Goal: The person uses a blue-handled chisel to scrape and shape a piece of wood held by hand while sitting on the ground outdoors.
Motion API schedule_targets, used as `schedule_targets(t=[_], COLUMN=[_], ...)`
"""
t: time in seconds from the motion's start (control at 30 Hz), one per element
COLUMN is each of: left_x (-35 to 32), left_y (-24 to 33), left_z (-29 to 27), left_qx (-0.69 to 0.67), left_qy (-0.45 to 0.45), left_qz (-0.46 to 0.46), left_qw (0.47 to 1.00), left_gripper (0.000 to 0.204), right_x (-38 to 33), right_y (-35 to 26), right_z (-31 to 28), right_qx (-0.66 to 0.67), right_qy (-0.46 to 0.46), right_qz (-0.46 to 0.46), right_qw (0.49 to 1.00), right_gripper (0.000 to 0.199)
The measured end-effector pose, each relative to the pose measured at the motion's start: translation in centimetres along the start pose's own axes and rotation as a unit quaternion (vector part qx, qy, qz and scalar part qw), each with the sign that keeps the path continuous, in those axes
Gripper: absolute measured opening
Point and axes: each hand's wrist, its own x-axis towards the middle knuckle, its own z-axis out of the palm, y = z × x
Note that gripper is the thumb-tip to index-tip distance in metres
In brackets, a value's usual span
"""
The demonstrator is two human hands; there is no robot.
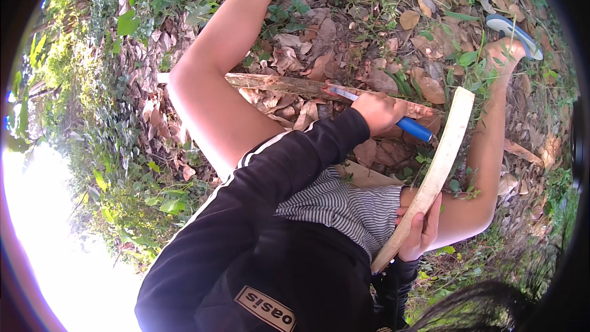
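Observation:
My left hand (378,112), in a black sleeve, is closed around a knife (415,129) with a blue handle. Its metal blade slants up and left, over a long, thin branch (279,82) near the ground. Reddish, bark-free patches show on the branch by the blade and further right; whether the blade touches it, I cannot tell. On the right, my right hand (421,230) grips a pale, flat strip of wood (439,166) near its lower end. The strip stands slanted, its upper end away from my body. Part of the right hand's fingers is hidden behind it.
My bare legs are bent on either side, the left knee (190,80) over the branch. A sandal (515,35) is on my right foot. Dry leaves (430,86) and low green plants (172,203) cover the ground. A reddish-brown wood piece (522,152) lies beyond my right leg.

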Motion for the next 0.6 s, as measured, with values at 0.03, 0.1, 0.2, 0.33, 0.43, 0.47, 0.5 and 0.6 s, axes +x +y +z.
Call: schedule_targets(t=[0.03, 0.1, 0.2, 0.33, 0.43, 0.47, 0.5, 0.6], left_x=[0.1, 0.3, 0.3, 0.3, -0.1, -0.2, -0.1, -0.2], left_y=[0.1, 0.2, 0.0, 0.1, -0.3, -0.6, -0.5, -0.6], left_z=[0.0, -0.2, -0.3, -0.1, -0.2, -0.4, -0.4, -0.2], left_qx=[0.001, 0.003, 0.007, 0.006, 0.013, 0.021, 0.021, 0.03], left_qy=[0.003, 0.001, -0.008, 0.003, -0.007, -0.013, -0.024, -0.043], left_qz=[-0.003, -0.009, -0.018, -0.013, 0.0, -0.001, -0.007, -0.013], left_qw=[1.0, 1.0, 1.0, 1.0, 1.0, 1.0, 0.999, 0.999], left_gripper=[0.015, 0.014, 0.013, 0.013, 0.012, 0.013, 0.012, 0.017], right_x=[0.0, 0.1, 0.5, -0.4, -1.5, -1.3, -1.4, -1.1], right_y=[0.0, 0.6, 0.5, 0.3, 2.0, 1.5, 0.9, 0.0], right_z=[0.0, 0.1, 0.5, 1.1, -0.5, -0.2, 0.0, -0.4], right_qx=[-0.007, 0.035, 0.122, 0.093, -0.053, -0.052, -0.051, 0.044], right_qy=[-0.005, 0.028, 0.062, 0.132, -0.005, -0.008, -0.007, 0.062], right_qz=[0.001, -0.011, -0.028, -0.023, -0.019, -0.004, 0.011, 0.075], right_qw=[1.0, 0.999, 0.99, 0.987, 0.998, 0.999, 0.999, 0.994], right_gripper=[0.059, 0.06, 0.062, 0.062, 0.061, 0.059, 0.058, 0.056])
